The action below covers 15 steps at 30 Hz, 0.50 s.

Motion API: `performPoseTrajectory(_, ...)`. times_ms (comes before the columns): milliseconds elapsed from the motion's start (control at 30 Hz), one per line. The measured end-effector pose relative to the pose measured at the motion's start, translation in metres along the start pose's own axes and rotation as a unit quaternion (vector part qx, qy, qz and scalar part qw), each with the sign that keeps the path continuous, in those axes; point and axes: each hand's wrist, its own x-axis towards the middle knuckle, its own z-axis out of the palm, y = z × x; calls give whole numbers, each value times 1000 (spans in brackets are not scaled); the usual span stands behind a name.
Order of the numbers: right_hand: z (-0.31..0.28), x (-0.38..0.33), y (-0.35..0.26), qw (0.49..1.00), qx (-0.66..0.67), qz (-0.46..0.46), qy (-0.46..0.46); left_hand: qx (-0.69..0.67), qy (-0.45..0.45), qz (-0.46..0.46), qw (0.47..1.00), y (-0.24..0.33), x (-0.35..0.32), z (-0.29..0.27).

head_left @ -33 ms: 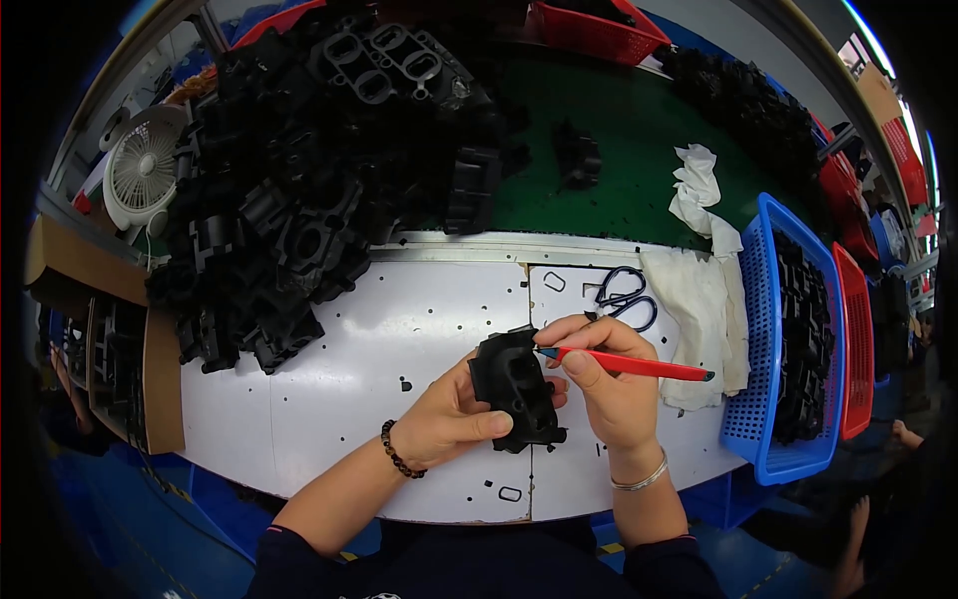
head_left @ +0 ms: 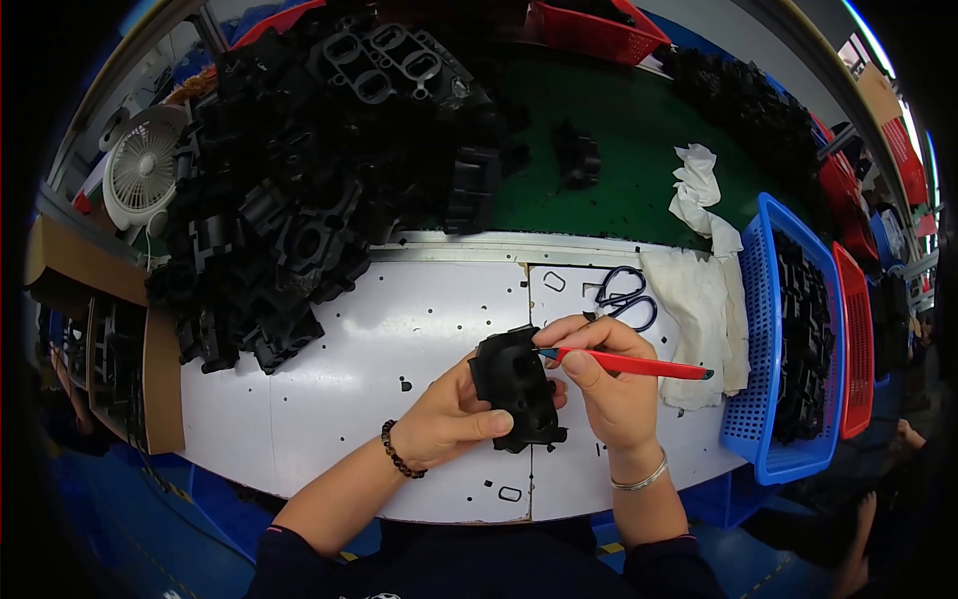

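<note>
My left hand [head_left: 454,414] wraps round a black moulded plastic part [head_left: 519,389], holding it tilted above the white tabletop, thumb across its near face. Between the thumb and fingers of my right hand [head_left: 611,374] is a slim red-handled tool [head_left: 639,365]. Its dark tip points left and meets the upper right edge of the part; the very end is too small to make out. Thread snips [head_left: 627,298] with dark looped handles lie just beyond my right hand. Small black scraps and a thin black ring [head_left: 510,493] are scattered on the tabletop [head_left: 339,399].
A big heap of black parts [head_left: 289,220] rises at the left and back. One more part [head_left: 577,157] sits on the green surface [head_left: 629,120]. White cloth [head_left: 689,309] lies right of the snips, beside a blue basket [head_left: 763,449] of black parts. A fan [head_left: 147,165] stands far left.
</note>
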Motion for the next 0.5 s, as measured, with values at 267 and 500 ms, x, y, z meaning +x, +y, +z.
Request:
performPoseTrajectory(267,0,0,3,1000,16,10,3,27,29,21,999,1,-1,-4)
performPoseTrajectory(500,6,0,-9,999,-53,7,-5,-39,78,74,993,7,-5,-6)
